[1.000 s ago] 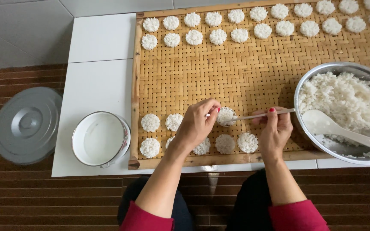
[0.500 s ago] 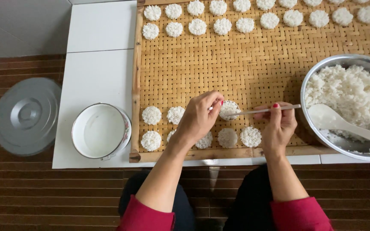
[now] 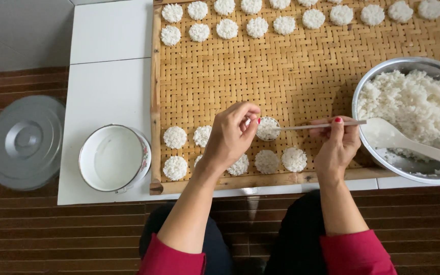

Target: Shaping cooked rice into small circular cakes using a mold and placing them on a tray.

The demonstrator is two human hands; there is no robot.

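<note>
She sits at a low white table (image 3: 105,86) with a woven bamboo tray (image 3: 301,76) laid across it. Her left hand (image 3: 232,135) rests on the near part of the tray, thumb and fingertips pinched together against the left edge of a small ring mould (image 3: 268,128) packed with white rice. Her right hand (image 3: 338,145) is closed around the thin metal handle (image 3: 322,125) that runs from the mould out to the right, forefinger laid on top of it. The mould sits flat on the weave, in the upper of two short rows of round rice cakes (image 3: 174,137) along the near edge; two more cakes lie just near of it, between her hands. Further rows of cakes line the far edge of the tray. To the right, a steel bowl (image 3: 408,69) heaped with cooked rice (image 3: 413,104) holds a white spoon (image 3: 408,142). Left of the tray stands a white enamel bowl (image 3: 114,158) of water, and a grey metal lid (image 3: 24,141) lies on the brown slatted floor (image 3: 77,234).
</note>
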